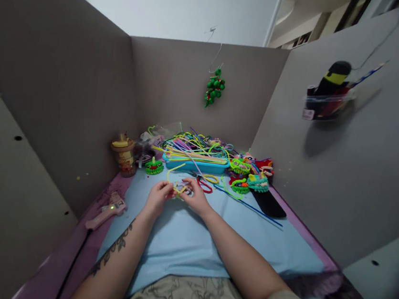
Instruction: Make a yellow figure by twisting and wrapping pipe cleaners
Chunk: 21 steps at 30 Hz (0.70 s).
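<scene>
Both of my hands meet over the blue cloth, fingers pinched on a small twisted piece of pipe cleaner work. My left hand [160,194] grips its left side, and my right hand [194,196] grips its right side. A yellow pipe cleaner [170,174] rises bent from between them, with some lilac showing by the right fingers. Much of the piece is hidden by the fingertips. Just beyond the right hand lie red-handled scissors [205,185], with a yellow loop handle [211,179] near them.
A blue tray [197,166] heaped with pipe cleaners stands at the back. Finished fuzzy figures [241,166] and a black phone-like slab [268,203] lie right. A pink glue gun [108,212], its cord trailing, and a cup [125,155] are left. Grey panels [202,87] enclose the table.
</scene>
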Each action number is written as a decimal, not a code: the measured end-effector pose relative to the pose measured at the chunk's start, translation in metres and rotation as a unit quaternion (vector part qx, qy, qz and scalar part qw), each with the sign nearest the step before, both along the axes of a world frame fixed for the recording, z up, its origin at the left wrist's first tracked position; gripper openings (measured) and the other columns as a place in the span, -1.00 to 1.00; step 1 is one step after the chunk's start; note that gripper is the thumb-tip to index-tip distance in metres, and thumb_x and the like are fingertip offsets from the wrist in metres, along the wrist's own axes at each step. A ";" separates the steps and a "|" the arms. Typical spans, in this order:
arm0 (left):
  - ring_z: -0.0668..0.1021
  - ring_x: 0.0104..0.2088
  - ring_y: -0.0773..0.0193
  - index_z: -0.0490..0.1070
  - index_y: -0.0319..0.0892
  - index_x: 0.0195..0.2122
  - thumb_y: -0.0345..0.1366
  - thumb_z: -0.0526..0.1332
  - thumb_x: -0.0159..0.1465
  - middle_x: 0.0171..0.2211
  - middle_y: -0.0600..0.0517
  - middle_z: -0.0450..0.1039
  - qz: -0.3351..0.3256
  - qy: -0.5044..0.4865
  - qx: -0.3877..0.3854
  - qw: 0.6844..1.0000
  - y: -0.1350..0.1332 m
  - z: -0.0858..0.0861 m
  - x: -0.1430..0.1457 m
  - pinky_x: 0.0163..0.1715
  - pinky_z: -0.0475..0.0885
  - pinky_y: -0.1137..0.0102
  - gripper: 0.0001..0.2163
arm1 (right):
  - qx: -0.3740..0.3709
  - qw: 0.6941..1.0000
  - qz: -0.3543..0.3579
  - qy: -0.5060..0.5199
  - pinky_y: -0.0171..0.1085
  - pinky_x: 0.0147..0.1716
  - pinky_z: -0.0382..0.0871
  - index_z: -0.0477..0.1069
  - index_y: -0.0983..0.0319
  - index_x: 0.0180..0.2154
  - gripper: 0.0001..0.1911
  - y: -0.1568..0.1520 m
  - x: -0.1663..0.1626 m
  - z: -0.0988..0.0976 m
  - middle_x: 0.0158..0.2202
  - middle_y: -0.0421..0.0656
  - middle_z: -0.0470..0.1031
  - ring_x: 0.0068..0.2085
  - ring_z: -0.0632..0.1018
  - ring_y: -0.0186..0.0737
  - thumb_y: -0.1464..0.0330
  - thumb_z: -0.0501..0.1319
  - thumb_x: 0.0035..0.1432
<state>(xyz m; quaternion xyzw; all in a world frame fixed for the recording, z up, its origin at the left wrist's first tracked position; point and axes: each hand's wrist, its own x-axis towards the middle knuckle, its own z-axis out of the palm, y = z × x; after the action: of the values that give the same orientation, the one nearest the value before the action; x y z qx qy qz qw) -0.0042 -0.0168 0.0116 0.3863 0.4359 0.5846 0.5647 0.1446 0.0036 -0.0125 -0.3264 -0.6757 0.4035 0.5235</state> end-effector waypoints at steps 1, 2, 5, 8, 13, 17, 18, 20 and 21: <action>0.45 -0.57 0.41 0.31 -0.24 -0.49 -0.19 0.35 -0.10 -0.60 0.10 0.41 -0.010 -0.014 -0.006 1.000 0.000 0.000 -0.001 -0.50 0.35 0.51 -0.71 | -0.002 1.000 -0.001 0.000 -0.27 -0.23 0.30 0.24 0.18 -0.11 -0.58 0.000 0.000 0.000 -0.28 -0.21 0.38 -0.28 0.45 -0.28 0.43 0.23 -0.08; 0.45 -0.57 0.42 0.31 -0.24 -0.48 -0.20 0.36 -0.10 -0.60 0.11 0.41 -0.022 -0.026 -0.011 0.999 0.000 0.001 -0.002 -0.51 0.34 0.52 -0.72 | -0.003 1.000 0.000 0.001 -0.27 -0.24 0.30 0.24 0.18 -0.12 -0.60 -0.001 0.000 0.001 -0.30 -0.22 0.38 -0.29 0.44 -0.29 0.43 0.22 -0.07; 0.45 -0.53 0.43 0.37 -0.24 -0.39 -0.24 0.38 -0.11 -0.52 0.09 0.42 -0.062 -0.038 -0.005 0.997 -0.002 0.002 -0.003 -0.53 0.32 0.55 -0.70 | -0.015 1.000 0.019 0.018 -0.30 -0.29 0.30 0.22 0.18 -0.15 -0.63 -0.003 0.000 0.003 -0.36 -0.25 0.37 -0.33 0.44 -0.30 0.42 0.21 -0.06; 0.44 -0.52 0.43 0.41 -0.24 -0.32 -0.24 0.39 -0.11 -0.46 0.06 0.44 -0.073 0.010 0.027 0.997 -0.004 0.001 -0.001 -0.54 0.29 0.55 -0.66 | -0.049 0.997 0.044 0.037 -0.33 -0.37 0.29 0.19 0.18 -0.15 -0.62 -0.004 0.000 0.005 -0.42 -0.28 0.36 -0.38 0.42 -0.32 0.40 0.21 -0.07; 0.36 -0.57 0.42 0.41 -0.26 -0.46 -0.16 0.32 -0.03 -0.57 0.09 0.38 -0.018 0.154 0.111 0.982 0.000 -0.007 0.000 -0.56 0.24 0.53 -0.75 | -0.086 0.991 0.071 0.070 -0.36 -0.45 0.25 0.17 0.15 -0.16 -0.60 -0.003 0.001 0.004 -0.47 -0.32 0.34 -0.46 0.40 -0.35 0.40 0.22 -0.09; 0.34 -0.58 0.41 0.40 -0.27 -0.58 -0.14 0.31 -0.04 -0.64 0.09 0.34 0.054 0.230 0.127 0.963 0.004 -0.012 -0.001 -0.54 0.20 0.50 -0.74 | -0.074 0.992 0.057 0.082 -0.36 -0.45 0.23 0.16 0.15 -0.20 -0.63 -0.005 -0.003 0.006 -0.49 -0.34 0.31 -0.47 0.37 -0.36 0.41 0.21 -0.09; 0.32 -0.59 0.41 0.39 -0.26 -0.60 -0.13 0.32 -0.05 -0.66 0.10 0.33 0.065 0.234 0.118 0.963 0.004 -0.013 -0.001 -0.55 0.19 0.50 -0.73 | -0.064 0.994 0.046 0.081 -0.36 -0.45 0.23 0.16 0.15 -0.21 -0.64 -0.006 -0.004 0.007 -0.48 -0.34 0.31 -0.46 0.37 -0.36 0.42 0.21 -0.10; 0.30 -0.61 0.42 0.37 -0.26 -0.63 -0.11 0.32 -0.07 -0.68 0.12 0.30 0.075 0.223 0.096 0.967 0.005 -0.014 0.000 -0.56 0.16 0.50 -0.71 | -0.044 0.996 0.027 0.076 -0.36 -0.44 0.22 0.16 0.16 -0.24 -0.66 -0.008 -0.006 0.010 -0.48 -0.33 0.30 -0.45 0.37 -0.36 0.43 0.20 -0.10; 0.30 -0.61 0.42 0.36 -0.26 -0.63 -0.10 0.32 -0.07 -0.68 0.12 0.30 0.070 0.213 0.087 0.971 0.005 -0.014 0.000 -0.57 0.16 0.50 -0.70 | -0.038 0.996 0.023 0.075 -0.36 -0.44 0.22 0.17 0.16 -0.25 -0.67 -0.008 -0.007 0.010 -0.48 -0.33 0.30 -0.45 0.36 -0.36 0.44 0.20 -0.11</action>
<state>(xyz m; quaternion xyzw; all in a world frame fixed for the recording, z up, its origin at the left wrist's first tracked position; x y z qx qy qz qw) -0.0040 -0.0117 -0.0027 0.5183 0.5197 0.5625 0.3806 0.1379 -0.0045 -0.0026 -0.2993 -0.6262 0.4646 0.5500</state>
